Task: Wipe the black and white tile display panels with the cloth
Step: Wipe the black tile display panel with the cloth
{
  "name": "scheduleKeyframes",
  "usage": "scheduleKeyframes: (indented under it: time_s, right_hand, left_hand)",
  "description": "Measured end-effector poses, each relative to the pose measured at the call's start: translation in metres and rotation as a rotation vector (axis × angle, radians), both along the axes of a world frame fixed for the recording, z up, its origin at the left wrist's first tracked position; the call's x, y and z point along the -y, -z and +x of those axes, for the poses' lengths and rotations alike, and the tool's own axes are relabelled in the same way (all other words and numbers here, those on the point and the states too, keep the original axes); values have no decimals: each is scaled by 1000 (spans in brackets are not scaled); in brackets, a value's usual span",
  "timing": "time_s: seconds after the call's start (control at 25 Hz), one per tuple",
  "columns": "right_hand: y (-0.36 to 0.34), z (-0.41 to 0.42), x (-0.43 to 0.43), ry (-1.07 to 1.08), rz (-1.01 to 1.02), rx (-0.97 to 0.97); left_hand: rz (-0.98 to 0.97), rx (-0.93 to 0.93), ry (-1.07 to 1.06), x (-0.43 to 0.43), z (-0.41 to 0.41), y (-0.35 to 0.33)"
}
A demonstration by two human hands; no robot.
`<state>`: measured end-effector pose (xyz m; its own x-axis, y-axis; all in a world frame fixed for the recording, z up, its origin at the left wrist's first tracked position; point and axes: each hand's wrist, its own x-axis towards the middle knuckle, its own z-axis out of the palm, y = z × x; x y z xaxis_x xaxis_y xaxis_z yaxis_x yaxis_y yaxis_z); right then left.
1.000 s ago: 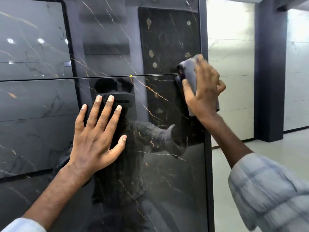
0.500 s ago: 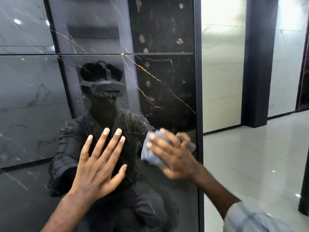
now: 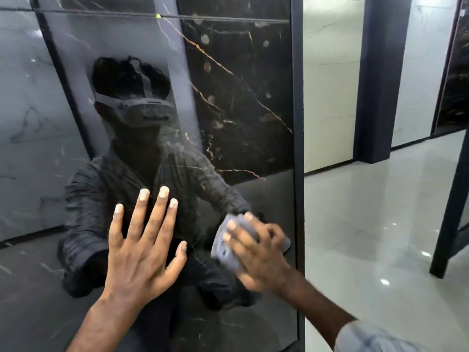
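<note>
A glossy black marble tile panel (image 3: 241, 102) with gold veins stands upright in front of me and mirrors a person wearing a headset. My left hand (image 3: 142, 247) lies flat on the panel with its fingers spread and straight. Just to its right, near the panel's right edge, my right hand (image 3: 258, 252) presses a crumpled grey cloth (image 3: 225, 246) against the tile, fingers laid over it. The palm hides most of the cloth. White tile panels (image 3: 330, 85) stand further back on the right.
A dark metal frame edge (image 3: 297, 148) borders the black panel on the right. Beyond it are a dark pillar (image 3: 378, 80), a shiny pale floor (image 3: 368, 224) and a slanted dark stand leg (image 3: 449, 219) at the far right.
My right hand has swept the cloth down the panel from near the upper tile joint to low on the tile beside my left hand. My view has dropped lower; the left hand stays pressed flat.
</note>
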<state>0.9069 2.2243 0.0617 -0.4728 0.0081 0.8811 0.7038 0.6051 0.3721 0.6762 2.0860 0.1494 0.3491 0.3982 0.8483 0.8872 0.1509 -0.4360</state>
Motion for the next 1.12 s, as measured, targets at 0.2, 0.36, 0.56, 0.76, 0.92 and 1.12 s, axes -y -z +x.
scheduleKeyframes:
  time_s: [0.2, 0.36, 0.56, 0.76, 0.92, 1.12]
  right_hand:
    - [-22, 34, -33, -112, -17, -21]
    - [-68, 26, -34, 1, -325, -758]
    - [75, -4, 6, -40, -713, -1008]
    - [115, -43, 29, -11, -1115, -1711]
    - [28, -52, 34, -64, -769, -1250]
    - [8, -43, 22, -13, -344, -591]
  left_hand:
    - [-104, -46, 57, 5, 8, 33]
    - [-98, -27, 22, -3, 8, 69]
    - [3, -15, 34, -11, 6, 84]
    - [27, -26, 45, -12, 4, 85]
    - [35, -28, 59, -12, 5, 86]
    - [40, -22, 71, -11, 1, 89]
